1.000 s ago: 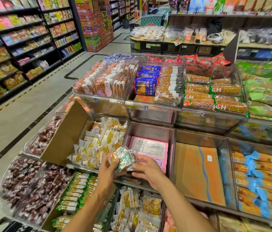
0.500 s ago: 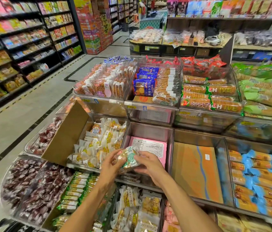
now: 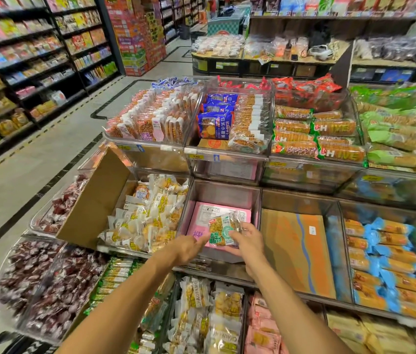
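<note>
Filling most of the frame, a tiered display stand [image 3: 227, 156] of clear bins carries wrapped snacks. Right of centre, one bin holds a flat orange carton [image 3: 296, 251]. Left of centre, a brown cardboard flap [image 3: 94, 200] stands raised beside a heap of yellow-and-white wrapped pastries [image 3: 150, 215]. Between these sits the centre bin [image 3: 224, 192], with a pink box [image 3: 196, 229] lying flat on its floor. Two bare arms come up from the bottom edge to this bin. The right hand [image 3: 249, 242] pinches a small bundle of green-and-white cracker packets [image 3: 221, 229], thumb across the front, holding it above the near part of the pink box. The left hand [image 3: 189, 249] reaches to the bundle's lower left edge, fingers stretched toward it; whether it grips the packets cannot be told.
</note>
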The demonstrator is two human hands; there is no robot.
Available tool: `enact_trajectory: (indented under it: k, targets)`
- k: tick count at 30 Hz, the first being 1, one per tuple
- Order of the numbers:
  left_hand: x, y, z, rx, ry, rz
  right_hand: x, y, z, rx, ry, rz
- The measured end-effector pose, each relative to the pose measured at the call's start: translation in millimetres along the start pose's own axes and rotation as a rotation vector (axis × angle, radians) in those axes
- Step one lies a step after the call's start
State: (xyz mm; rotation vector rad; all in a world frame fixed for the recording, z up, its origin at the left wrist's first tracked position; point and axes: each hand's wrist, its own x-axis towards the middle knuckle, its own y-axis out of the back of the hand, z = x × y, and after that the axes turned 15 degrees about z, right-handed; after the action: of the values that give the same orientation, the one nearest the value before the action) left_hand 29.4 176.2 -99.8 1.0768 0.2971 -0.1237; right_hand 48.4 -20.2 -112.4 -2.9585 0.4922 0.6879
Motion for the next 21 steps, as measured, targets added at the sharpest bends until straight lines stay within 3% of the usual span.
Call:
enact_trajectory:
  k: [4, 11, 14, 16, 18, 21]
  targets:
    - [21.1, -0.9, 16.1, 0.035, 0.098, -0.223, 2.4, 3.9, 3.0, 0.035, 0.008, 0.071]
    - [41.1, -34.8, 12.7, -0.247, 0.276, -0.308, 15.4, 5.2, 18.3, -0.067, 0.162, 0.227]
    - [60.6, -58.8, -11.8, -0.215, 0.299, -0.300, 18.1, 7.8, 22.9, -0.152, 0.220, 0.289]
    - [78.8, -83.7, -32.4, -0.227, 0.270, -0.275, 20.7, 10.2, 25.8, -0.151, 0.205, 0.267]
    - [89.3, -95.6, -43.6, -0.247, 0.124, -0.297, 21.5, 10.9, 26.2, -0.180, 0.200, 0.257]
    - [101.8, -108.0, -55.2, -0.251, 0.121, -0.291, 25.2, 9.0, 27.8, -0.252, 0.218, 0.252]
